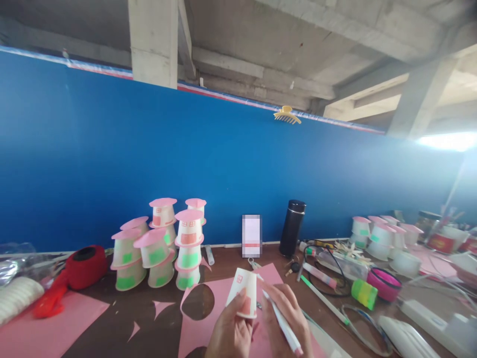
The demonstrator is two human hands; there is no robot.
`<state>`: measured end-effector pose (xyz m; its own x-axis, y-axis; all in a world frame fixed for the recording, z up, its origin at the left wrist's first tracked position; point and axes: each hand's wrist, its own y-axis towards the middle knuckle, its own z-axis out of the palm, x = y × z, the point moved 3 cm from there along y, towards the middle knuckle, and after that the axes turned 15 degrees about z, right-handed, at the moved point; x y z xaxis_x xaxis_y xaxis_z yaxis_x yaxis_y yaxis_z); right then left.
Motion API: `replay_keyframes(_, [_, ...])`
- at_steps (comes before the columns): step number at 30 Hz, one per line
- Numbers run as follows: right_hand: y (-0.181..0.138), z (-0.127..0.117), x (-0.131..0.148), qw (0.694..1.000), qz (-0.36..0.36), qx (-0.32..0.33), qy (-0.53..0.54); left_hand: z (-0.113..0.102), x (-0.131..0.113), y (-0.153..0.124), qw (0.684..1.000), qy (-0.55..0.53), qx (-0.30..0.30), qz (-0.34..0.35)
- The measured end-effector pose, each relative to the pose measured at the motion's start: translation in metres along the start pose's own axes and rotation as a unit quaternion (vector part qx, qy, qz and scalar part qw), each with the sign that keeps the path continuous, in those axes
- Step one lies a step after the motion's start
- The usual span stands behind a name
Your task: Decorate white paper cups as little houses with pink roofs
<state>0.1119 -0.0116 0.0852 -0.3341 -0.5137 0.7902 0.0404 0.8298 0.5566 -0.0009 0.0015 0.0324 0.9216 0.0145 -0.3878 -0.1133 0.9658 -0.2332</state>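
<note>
While the left hand (pixel 231 330) grips the inverted paper cup (pixel 244 293) above the pink sheet (pixel 208 318) on the bench (pixel 149 318), the right hand (pixel 286 318) is closed around a pen (pixel 283 328); brace the cup firmly. Stacked cup houses (pixel 160 246), a black flask (pixel 292 227) and cables (pixel 328 278) crowd nearby.

Two hands (pixel 231 330), one held paper cup (pixel 244 293), one pen (pixel 283 328), one black flask (pixel 292 227), one hair claw (pixel 286 115).
</note>
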Motion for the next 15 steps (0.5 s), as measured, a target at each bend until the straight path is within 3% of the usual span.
replay_keyframes(3, [0.0009,-0.001,0.0061,0.999,-0.03,0.001,-0.026,0.0036,0.0005,-0.0015,0.999,-0.002,0.035,0.004])
replay_keyframes(8, [0.0022,-0.0039,0.0056,0.999,-0.001,-0.024,-0.046,-0.0028,0.003,0.0024,1.0,0.014,0.014,0.008])
replay_keyframes(15, [0.0003,-0.0009,0.0056,0.999,-0.005,-0.004,-0.054,-0.0021,0.0027,0.0012,0.999,0.023,0.043,0.013])
